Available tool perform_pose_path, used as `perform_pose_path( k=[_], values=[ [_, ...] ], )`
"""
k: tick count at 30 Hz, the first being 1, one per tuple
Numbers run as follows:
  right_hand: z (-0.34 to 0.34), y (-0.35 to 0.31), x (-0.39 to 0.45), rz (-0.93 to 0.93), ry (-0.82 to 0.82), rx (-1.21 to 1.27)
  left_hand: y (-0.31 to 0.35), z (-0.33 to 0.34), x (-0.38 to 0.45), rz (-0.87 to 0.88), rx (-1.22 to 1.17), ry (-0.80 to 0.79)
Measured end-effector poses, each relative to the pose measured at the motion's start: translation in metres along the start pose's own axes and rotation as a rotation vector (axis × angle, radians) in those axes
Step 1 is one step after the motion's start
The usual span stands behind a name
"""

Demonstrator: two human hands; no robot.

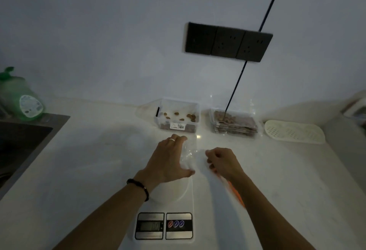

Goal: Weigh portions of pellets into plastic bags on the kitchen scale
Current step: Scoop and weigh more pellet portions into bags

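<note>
Nearest to me, a flat white digital kitchen scale (174,206) with a small grey display and three round buttons is lying on the pale stone countertop (89,170). My two bare forearms are reaching forward over it. A dark beaded bracelet (139,187) is circling my left wrist, and a pale ring (172,140) is sitting on one finger of that hand.

My left hand (168,160) is stretching flat above the scale's round platform, fingers straight and thumb spread, touching the edge of a clear, crinkled plastic bag (189,152) that is lying between both hands. My right hand (221,162) is curling its fingers inward just beside the bag; I cannot tell whether it is pinching the film. Something orange, blurred (235,192), is showing under my right forearm, and I cannot identify it.

Further back, against the wall, a clear rectangular plastic tub (179,116) is holding a scatter of brown pellets (189,116). Just right of it, a stack of clear bags already filled with brown pellets (235,125) is resting. A white perforated oval tray (295,131) is lying further right.

At far left, a dark sink (21,140) is sitting beside a green dish-soap bottle (21,99). On the white wall, a dark triple socket panel (227,41) is hanging, with a thin dark cable (271,6) crossing it.
</note>
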State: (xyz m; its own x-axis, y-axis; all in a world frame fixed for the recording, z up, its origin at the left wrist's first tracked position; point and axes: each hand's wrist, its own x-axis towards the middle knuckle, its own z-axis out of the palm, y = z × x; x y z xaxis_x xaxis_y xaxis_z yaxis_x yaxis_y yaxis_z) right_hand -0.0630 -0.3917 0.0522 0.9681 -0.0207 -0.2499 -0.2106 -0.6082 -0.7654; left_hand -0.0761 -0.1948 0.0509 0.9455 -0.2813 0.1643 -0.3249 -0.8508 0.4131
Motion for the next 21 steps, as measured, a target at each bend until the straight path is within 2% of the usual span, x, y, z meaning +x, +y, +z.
perform_pose_path(
  k=[3, 5, 7, 9, 14, 21],
  values=[
    [-0.013, 0.043, 0.001, 0.121, 0.013, -0.498, 0.01, 0.008, 0.002, -0.027, 0.023, -0.044],
    [-0.019, 0.063, -0.004, 0.198, -0.049, -0.688, 0.017, 0.015, 0.003, -0.046, 0.037, -0.073],
    [-0.021, 0.072, -0.005, 0.208, -0.075, -0.764, 0.024, 0.02, 0.005, -0.057, 0.065, -0.109],
    [-0.021, 0.075, -0.001, 0.188, -0.06, -0.728, 0.029, 0.025, 0.008, -0.063, 0.094, -0.14],
    [-0.017, 0.07, 0.022, 0.17, -0.142, -0.527, 0.033, 0.027, 0.014, -0.1, 0.111, -0.156],
    [-0.024, 0.024, 0.057, -0.027, 0.027, -0.159, 0.012, 0.001, 0.026, -0.174, 0.128, -0.08]
  ],
)
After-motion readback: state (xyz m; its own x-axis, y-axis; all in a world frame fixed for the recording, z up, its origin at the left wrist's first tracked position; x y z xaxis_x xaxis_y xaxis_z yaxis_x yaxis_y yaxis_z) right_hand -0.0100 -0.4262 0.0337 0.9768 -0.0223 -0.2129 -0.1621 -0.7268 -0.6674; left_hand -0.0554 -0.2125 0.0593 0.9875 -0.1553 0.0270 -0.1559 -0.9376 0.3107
